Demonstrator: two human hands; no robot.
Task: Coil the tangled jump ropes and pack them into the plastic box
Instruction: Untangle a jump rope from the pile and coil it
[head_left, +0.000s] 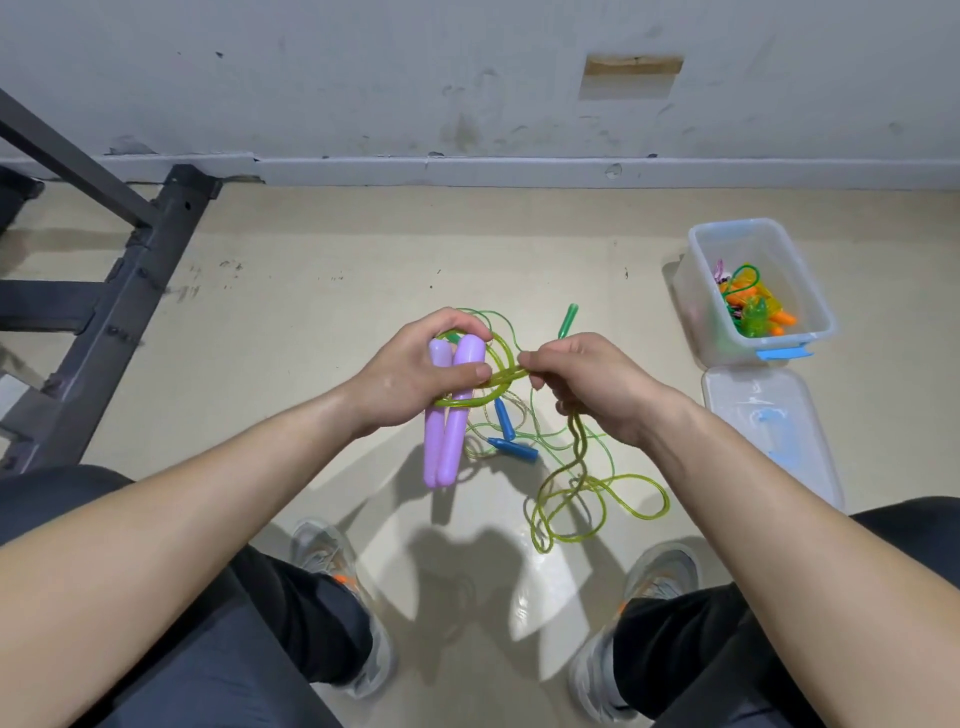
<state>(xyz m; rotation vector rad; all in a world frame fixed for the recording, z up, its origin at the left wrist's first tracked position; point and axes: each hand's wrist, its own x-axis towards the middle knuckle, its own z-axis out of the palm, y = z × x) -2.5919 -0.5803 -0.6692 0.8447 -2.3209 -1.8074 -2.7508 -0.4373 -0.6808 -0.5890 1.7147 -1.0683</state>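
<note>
Left hand (415, 376) gripping paired purple handles (445, 441), long axis upright, well left of plastic box (693, 306). Right hand (589, 387), nearer box, pinching yellow-green rope (503, 375), winding crosswise round handles. Slack hanging below right hand, likely feeding next turn.

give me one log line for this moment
step: coiling | left hand: grips purple handles | right hand: pinches yellow-green rope | plastic box: open, lid beside it

Left hand (415, 374): fingers curled round handles (441, 452), thumb across.
Right hand (592, 384): palm down, fingertips pinch rope (506, 375).
Arms: bare, stretched forward, hands near each other.
</note>
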